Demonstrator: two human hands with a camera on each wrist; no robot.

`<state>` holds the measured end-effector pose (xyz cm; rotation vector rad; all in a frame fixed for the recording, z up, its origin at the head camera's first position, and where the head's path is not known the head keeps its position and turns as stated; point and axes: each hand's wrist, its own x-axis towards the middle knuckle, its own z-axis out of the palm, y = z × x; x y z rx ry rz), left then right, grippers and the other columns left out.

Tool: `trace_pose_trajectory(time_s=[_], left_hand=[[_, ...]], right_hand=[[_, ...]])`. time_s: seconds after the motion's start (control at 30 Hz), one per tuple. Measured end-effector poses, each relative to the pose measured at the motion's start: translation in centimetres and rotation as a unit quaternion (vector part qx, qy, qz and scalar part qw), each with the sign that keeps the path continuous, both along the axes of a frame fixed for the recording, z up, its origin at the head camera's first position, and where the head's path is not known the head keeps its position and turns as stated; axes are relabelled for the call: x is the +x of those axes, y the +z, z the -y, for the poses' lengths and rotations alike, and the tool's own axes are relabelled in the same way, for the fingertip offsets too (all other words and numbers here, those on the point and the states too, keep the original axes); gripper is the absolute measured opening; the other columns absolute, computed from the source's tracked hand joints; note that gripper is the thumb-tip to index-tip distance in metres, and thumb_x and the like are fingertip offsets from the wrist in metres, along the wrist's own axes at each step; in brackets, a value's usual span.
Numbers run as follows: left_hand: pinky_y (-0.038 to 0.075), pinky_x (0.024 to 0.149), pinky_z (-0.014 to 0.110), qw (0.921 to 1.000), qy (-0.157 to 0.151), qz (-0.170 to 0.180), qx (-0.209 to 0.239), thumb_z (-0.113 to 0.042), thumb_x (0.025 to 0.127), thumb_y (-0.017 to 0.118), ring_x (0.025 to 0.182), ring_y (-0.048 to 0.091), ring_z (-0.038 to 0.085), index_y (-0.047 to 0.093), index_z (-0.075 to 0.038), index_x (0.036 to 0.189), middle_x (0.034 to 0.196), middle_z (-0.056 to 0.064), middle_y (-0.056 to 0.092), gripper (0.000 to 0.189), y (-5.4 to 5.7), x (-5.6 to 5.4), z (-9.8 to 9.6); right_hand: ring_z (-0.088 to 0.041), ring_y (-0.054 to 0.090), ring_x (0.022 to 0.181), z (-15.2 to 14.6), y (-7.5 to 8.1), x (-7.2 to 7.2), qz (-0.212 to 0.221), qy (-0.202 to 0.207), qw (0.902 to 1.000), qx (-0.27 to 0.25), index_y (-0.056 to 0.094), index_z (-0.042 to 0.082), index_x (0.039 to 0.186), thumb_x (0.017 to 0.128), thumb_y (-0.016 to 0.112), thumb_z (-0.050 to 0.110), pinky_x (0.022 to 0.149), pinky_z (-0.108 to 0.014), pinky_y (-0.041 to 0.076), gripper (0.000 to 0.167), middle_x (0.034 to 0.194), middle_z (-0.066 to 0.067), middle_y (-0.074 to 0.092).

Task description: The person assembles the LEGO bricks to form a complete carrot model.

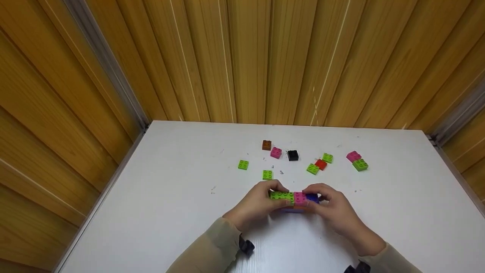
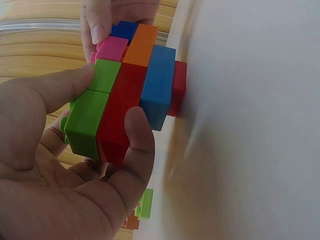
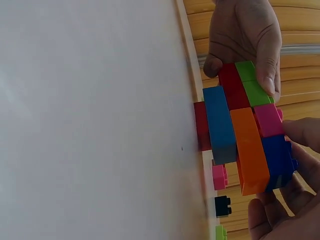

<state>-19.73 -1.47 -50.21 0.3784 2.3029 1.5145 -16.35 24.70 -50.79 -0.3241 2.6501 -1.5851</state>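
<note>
Both hands hold one assembly of toy building bricks low over the white table. My left hand point(image 1: 261, 201) grips its left end, thumb on a green brick point(image 2: 82, 125) and a fingertip against the red brick point(image 2: 120, 115) below. My right hand point(image 1: 335, 206) holds the other end, fingers and thumb around the pink brick point(image 3: 269, 120) and the dark blue brick point(image 3: 277, 162). Under these lie an orange brick point(image 3: 250, 150), a light blue brick point(image 3: 218, 120) and, lowest, another red brick point(image 3: 201, 125), close over the tabletop.
Loose bricks lie beyond the hands on the white table point(image 1: 182, 182): brown point(image 1: 266, 145), pink point(image 1: 276, 152), black point(image 1: 293, 155), red point(image 1: 321, 164) and several green ones point(image 1: 243, 164). At right, a pink brick point(image 1: 353, 156) touches a green brick point(image 1: 360, 164). Wood-patterned walls point(image 1: 250, 60) surround the table.
</note>
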Motion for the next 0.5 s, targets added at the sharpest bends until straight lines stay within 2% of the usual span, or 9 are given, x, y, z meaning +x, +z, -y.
trace_pose_trajectory(time_s=[0.2,0.3,0.43,0.5], left_hand=[[0.052,0.105,0.035,1.0000,0.000,-0.003,0.005,-0.028,0.099,0.090,0.116,0.062,0.011,0.080,-0.031,0.110,0.127,-0.010,0.075,0.015,0.12,0.00,-0.07],[0.053,0.105,0.035,1.0000,0.002,0.001,0.007,-0.027,0.099,0.090,0.116,0.063,0.012,0.080,-0.031,0.110,0.127,-0.008,0.075,0.015,0.16,0.00,-0.08],[0.053,0.107,0.038,1.0000,0.005,0.006,0.005,-0.027,0.099,0.090,0.115,0.063,0.014,0.080,-0.030,0.111,0.127,-0.008,0.075,0.015,0.12,0.04,-0.08],[0.053,0.109,0.040,1.0000,0.006,0.006,0.003,-0.027,0.099,0.090,0.116,0.063,0.014,0.080,-0.031,0.111,0.127,-0.008,0.076,0.016,0.13,0.08,-0.11]], right_hand=[[-0.016,0.061,0.126,-0.09,-0.26,-0.01,0.048,0.018,0.9986,-0.008,0.069,0.013,0.139,0.110,0.076,0.018,0.104,-0.021,0.051,0.030,0.148,-0.009,0.070],[-0.022,0.060,0.128,0.25,-0.36,0.01,0.067,0.019,0.9974,-0.020,0.067,0.012,0.139,0.111,0.074,0.019,0.105,-0.018,0.051,0.030,0.149,-0.012,0.068],[-0.024,0.059,0.134,0.73,-0.63,0.08,0.070,0.008,0.9973,-0.023,0.065,0.011,0.138,0.112,0.073,0.023,0.109,-0.014,0.049,0.030,0.147,-0.011,0.068],[-0.027,0.058,0.141,0.79,-0.79,0.09,0.073,0.004,0.9972,-0.019,0.065,0.011,0.144,0.112,0.073,0.024,0.110,-0.014,0.047,0.035,0.152,-0.011,0.066]])
